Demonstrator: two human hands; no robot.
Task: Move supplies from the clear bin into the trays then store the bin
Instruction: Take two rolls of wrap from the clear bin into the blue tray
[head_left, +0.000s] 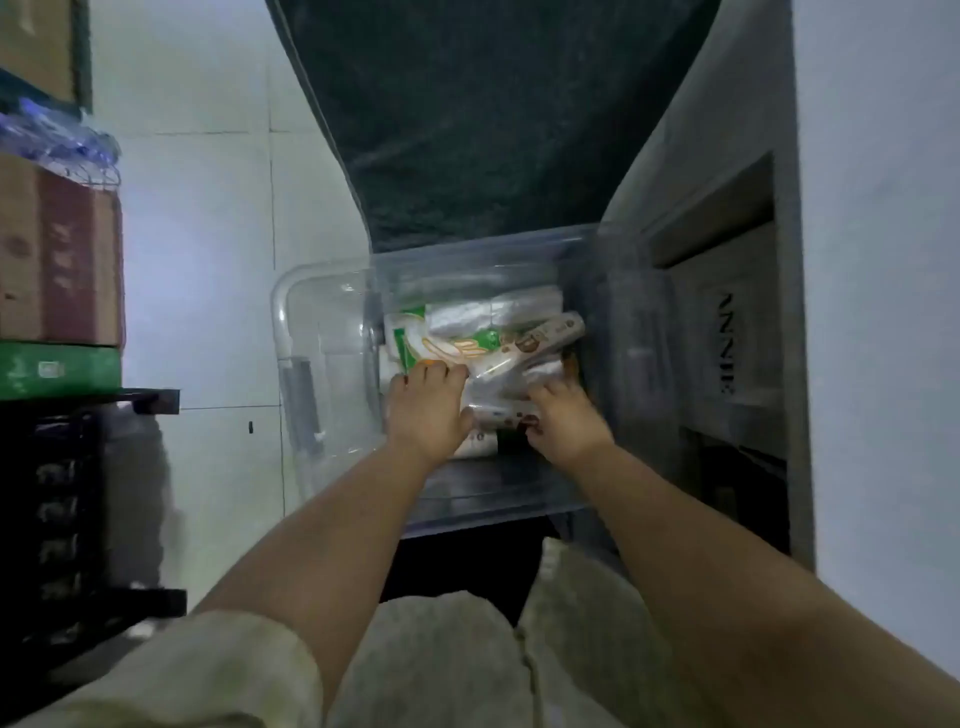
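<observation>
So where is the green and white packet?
The green and white packet lies inside the clear bin, mid-picture in the head view, just past the left hand and left of the brown packet.

Head view, steeply downward, close above clear bin (332, 332).

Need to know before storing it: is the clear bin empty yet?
Not empty: the clear bin holds a pile of packets, with the left hand and right hand on them.

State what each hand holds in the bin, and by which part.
Both grasp the pile of plastic-wrapped packets inside the clear bin: left hand on its near left edge, right hand curled into its near right edge.
</observation>
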